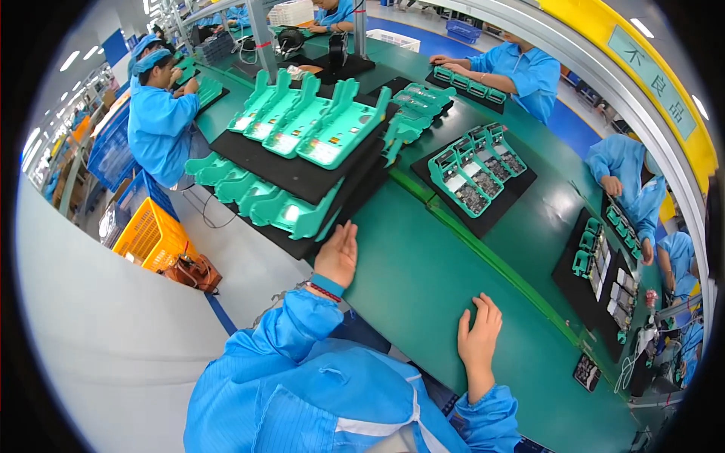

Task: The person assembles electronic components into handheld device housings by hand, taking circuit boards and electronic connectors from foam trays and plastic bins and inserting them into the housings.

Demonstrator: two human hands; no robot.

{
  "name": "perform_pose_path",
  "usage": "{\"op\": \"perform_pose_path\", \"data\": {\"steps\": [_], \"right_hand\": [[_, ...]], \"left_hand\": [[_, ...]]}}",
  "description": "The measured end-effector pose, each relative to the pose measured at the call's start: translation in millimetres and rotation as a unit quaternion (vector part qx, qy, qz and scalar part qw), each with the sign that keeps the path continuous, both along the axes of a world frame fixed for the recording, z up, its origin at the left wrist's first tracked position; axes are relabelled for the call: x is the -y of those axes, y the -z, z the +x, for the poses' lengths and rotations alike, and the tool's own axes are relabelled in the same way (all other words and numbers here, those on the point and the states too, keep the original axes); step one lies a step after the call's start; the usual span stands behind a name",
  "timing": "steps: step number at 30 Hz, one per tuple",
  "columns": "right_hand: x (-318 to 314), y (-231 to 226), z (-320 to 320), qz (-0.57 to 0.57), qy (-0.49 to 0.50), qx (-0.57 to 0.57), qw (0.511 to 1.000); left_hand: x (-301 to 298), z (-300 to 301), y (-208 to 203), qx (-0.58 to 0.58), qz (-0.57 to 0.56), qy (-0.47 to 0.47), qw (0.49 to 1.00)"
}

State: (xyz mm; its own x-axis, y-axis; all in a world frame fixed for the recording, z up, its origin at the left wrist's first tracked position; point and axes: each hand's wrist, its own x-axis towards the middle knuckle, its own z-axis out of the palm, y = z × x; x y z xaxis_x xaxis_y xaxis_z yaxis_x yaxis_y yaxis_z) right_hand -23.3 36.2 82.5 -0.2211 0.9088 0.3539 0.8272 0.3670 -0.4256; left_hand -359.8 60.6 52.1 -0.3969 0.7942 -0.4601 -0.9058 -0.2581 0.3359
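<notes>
My left hand (pixel 337 255) has its fingers stretched out beside the lower corner of a stack at the table's left edge. Whether its fingertips touch the stack I cannot tell. The stack is made of black boards (pixel 260 167) in layers, with green plastic housings (pixel 331 145) in rows on top. More green housings (pixel 291 214) lie on the layer below, partly hidden by the upper board. My right hand (pixel 481 337) is over the green tabletop (pixel 408 279), fingers apart and nothing in it.
Beyond a raised green rail (pixel 491 260) lies a black board bearing green housings with circuit boards (pixel 477 175). Further boards with parts (pixel 596 264) lie at the right, near a dark flat device (pixel 586 372). Co-workers in blue sit around the table. A yellow crate (pixel 155 234) stands at left.
</notes>
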Motion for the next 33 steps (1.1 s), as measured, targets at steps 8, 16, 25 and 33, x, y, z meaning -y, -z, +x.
{"op": "perform_pose_path", "data": {"steps": [8,16,25,33], "right_hand": [[10,5,10,0.007,-0.009,0.005,1.000],[10,-4,-34,-0.147,-0.037,-0.323,0.934],[-83,-116,-224,-0.357,-0.243,-0.467,0.772],[-125,-160,-282,-0.423,-0.229,-0.532,0.697]], "left_hand": [[90,-22,-36,-0.192,-0.069,0.443,0.873],[142,-108,-124,-0.428,-0.071,0.191,0.880],[117,-90,-77,-0.403,0.040,0.203,0.892],[101,-123,-65,-0.415,0.062,0.211,0.883]]}}
